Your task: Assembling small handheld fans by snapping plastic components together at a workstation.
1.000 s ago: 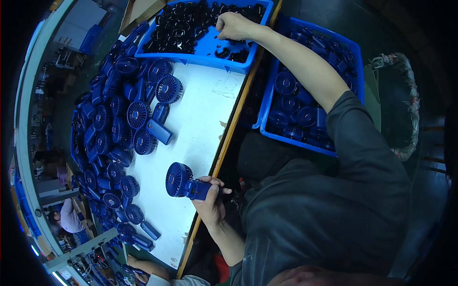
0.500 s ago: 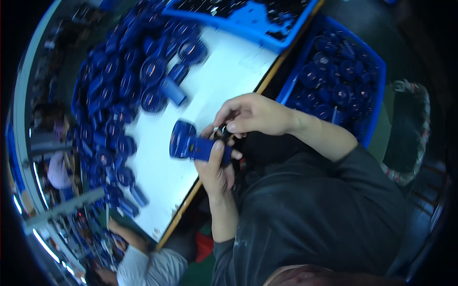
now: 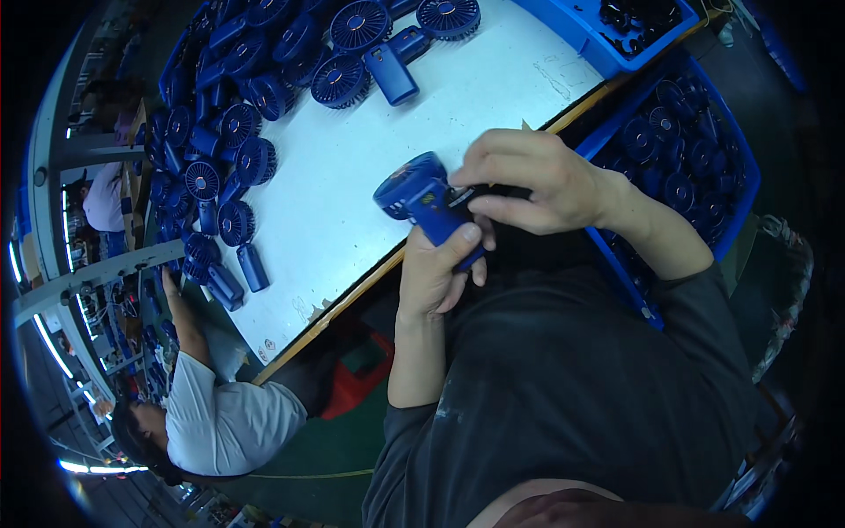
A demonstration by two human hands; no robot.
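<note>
A dark blue handheld fan (image 3: pixel 431 209) is gripped by its handle in my left hand (image 3: pixel 437 271), over the table's near edge. The fan's round head tilts up to the left, and my thumb lies along the handle. My right hand (image 3: pixel 539 182) is at the fan's side, fingers bent, pinching a small black piece (image 3: pixel 464 194) against it. The exact kind of that piece cannot be made out. Several more blue handheld fans (image 3: pixel 339 81) lie heaped on the white table (image 3: pixel 352 180) at the left and far side.
A blue tray (image 3: pixel 588 35) of small black parts stands at the table's far right. Beside the table, to my right, is a blue bin (image 3: pixel 742 189) full of fans. Another person in a white shirt (image 3: pixel 233 422) works at lower left, near a red stool (image 3: pixel 356 378).
The fan and both hands have shifted right and up in the picture as the view turned. My right fingers have brought the black piece against the fan's side.
</note>
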